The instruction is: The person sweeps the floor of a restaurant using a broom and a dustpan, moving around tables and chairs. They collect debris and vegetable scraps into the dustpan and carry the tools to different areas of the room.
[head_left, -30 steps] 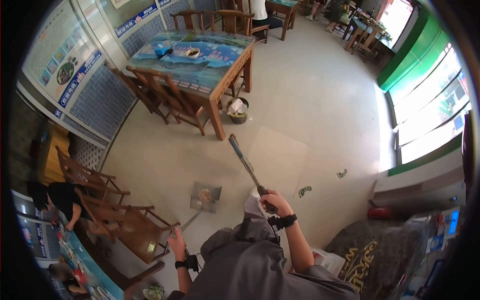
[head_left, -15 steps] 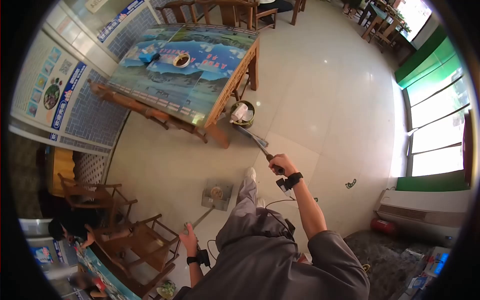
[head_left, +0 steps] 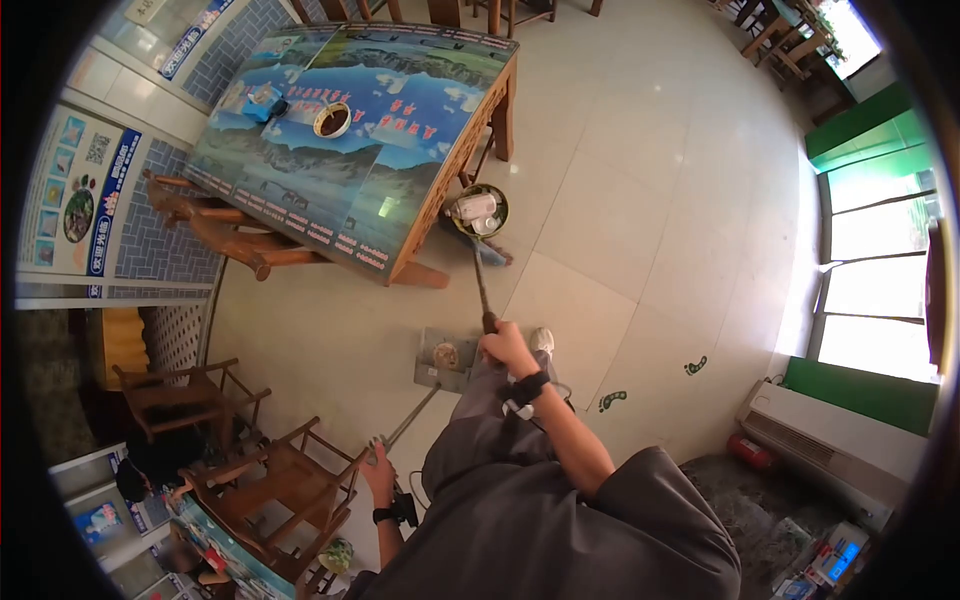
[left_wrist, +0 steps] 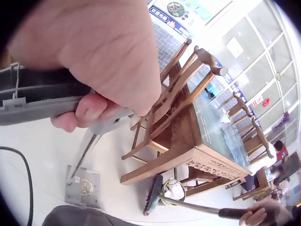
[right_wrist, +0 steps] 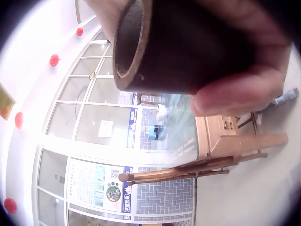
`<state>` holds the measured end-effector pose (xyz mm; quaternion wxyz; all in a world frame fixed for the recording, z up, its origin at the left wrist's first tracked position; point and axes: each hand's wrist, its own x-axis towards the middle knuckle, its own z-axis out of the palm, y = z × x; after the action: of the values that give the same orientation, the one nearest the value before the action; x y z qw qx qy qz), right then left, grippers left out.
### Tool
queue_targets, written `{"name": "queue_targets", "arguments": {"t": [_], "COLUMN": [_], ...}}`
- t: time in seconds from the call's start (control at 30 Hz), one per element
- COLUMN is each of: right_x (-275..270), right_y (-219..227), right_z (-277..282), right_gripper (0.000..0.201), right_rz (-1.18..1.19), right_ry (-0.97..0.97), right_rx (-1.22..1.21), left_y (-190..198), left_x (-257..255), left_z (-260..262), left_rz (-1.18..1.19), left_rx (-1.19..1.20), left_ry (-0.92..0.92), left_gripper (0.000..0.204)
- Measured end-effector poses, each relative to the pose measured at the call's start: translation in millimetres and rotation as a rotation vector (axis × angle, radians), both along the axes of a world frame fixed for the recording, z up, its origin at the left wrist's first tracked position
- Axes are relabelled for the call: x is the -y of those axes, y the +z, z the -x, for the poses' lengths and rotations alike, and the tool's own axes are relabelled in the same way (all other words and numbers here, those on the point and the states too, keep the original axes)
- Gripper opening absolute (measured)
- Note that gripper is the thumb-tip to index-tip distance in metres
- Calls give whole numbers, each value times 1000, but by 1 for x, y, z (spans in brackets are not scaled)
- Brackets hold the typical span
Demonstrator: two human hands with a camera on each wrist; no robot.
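Note:
My right hand [head_left: 508, 347] grips the dark handle of a broom; the handle [right_wrist: 188, 47] fills the top of the right wrist view. The broom head [head_left: 492, 253] lies on the floor against a waste bin [head_left: 478, 212] holding paper and other rubbish. In the left wrist view its dark bristles [left_wrist: 153, 194] touch the floor beside the bin. My left hand [head_left: 379, 474] holds the long handle of a metal dustpan [head_left: 444, 359], its fingers curled round the grip in the left wrist view. A small brownish heap [head_left: 445, 355] lies in the pan, which rests on the floor.
A wooden table [head_left: 330, 150] with a bowl [head_left: 332, 121] and a blue tissue box [head_left: 262, 103] stands at the upper left, a chair [head_left: 215, 230] against it. More chairs [head_left: 270, 480] and a seated person are at lower left. A red cylinder [head_left: 750, 452] lies at lower right.
The broom has swung left and down to the floor by the bin, and my right hand has moved left. The table and bin appear closer. My left hand keeps hold of the dustpan handle.

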<state>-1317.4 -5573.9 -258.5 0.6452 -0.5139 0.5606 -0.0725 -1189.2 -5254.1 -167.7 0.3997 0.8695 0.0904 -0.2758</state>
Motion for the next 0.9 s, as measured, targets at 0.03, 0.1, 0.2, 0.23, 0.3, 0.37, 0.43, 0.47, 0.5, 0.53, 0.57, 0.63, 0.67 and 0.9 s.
{"name": "queue_targets", "arguments": {"t": [0.03, 0.1, 0.2, 0.23, 0.3, 0.37, 0.43, 0.47, 0.5, 0.53, 0.57, 0.63, 0.67, 0.9], "right_x": [5, 17, 31, 37, 45, 45, 46, 49, 52, 48, 42, 30, 25, 5], "right_y": [11, 48, 61, 62, 65, 69, 69, 80, 93, 89, 83, 78, 77, 59], "right_z": [-14, -49, -100, -115, -137, -152, -161, -161, -158, -159, -160, -156, -144, -58], "right_gripper": [31, 34, 35, 35, 35, 38, 39, 41, 41, 41, 39, 38, 38, 38], "right_rz": [-5, 44, 58, 23, -30, -105, -84, -58, -52, -46, 10, 68, 73, 174], "right_ry": [-23, -21, -4, -12, -2, 14, 163, 308, 435, 439, 502, 561, 607, 568], "right_rx": [-10, -59, -110, -125, -155, -197, -221, -245, -289, -299, -343, -388, -416, -585], "left_y": [-2, 17, 19, 26, 29, 37, 40, 39, 38, 35, 31, 25, 23, 17], "left_x": [6, 20, 23, 29, 31, 32, 31, 32, 35, 35, 33, 31, 30, 29], "left_z": [2, 6, 13, 19, 29, 31, 31, 30, 28, 25, 22, 17, 14, -8], "left_rz": [-47, -49, -84, -40, -36, -3, 37, 32, 30, 38, 21, 8, -2, 6], "left_rx": [69, -18, -107, -71, -23, -14, -18, -26, -33, -41, -41, -42, -45, -26], "left_ry": [80, 11, -50, -88, -47, -52, -49, -40, -32, -27, -32, -41, -54, -151], "left_gripper": [38, 44, 56, 42, 35, 35, 35, 35, 35, 35, 36, 36, 37, 41]}}
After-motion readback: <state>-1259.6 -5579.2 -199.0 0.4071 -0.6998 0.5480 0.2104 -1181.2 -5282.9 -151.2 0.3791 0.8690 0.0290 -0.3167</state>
